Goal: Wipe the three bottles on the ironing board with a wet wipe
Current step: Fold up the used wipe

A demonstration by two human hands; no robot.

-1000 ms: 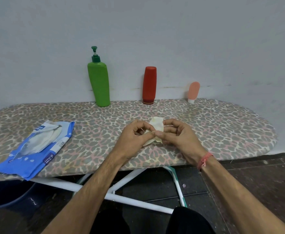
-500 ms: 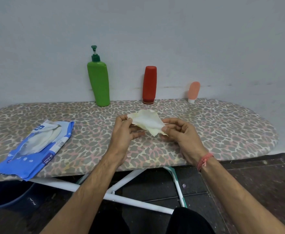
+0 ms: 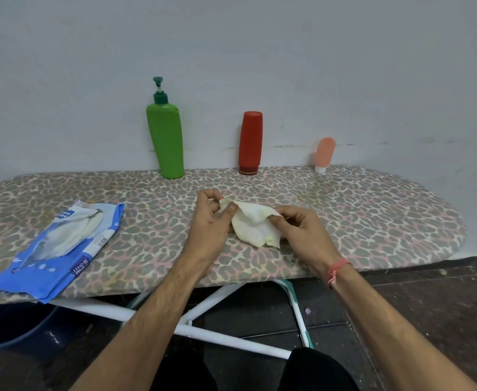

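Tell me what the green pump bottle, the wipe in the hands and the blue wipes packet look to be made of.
Green pump bottle: likely plastic, a smooth opaque body with a soft sheen and a darker green pump top.
Wipe: a thin, limp off-white sheet, probably non-woven fabric; it drapes and creases between both hands.
Blue wipes packet: seemingly flexible plastic film, glossy, wrinkled and lying flat.

the ironing board [image 3: 372, 210] wears a matt woven cloth cover printed in a leopard pattern, over smooth white painted metal legs [image 3: 226, 338]. the green pump bottle [image 3: 166, 139], the red bottle [image 3: 250, 142] and the small peach bottle [image 3: 325, 153] look like smooth plastic with a dull sheen. the wet wipe [image 3: 255, 225] is soft, crumpled, pale fibrous cloth. at the counter's left edge, the blue wipes pack [image 3: 59, 246] is glossy, wrinkled plastic film. the wall [image 3: 260, 52] is matt, faintly scuffed paint.
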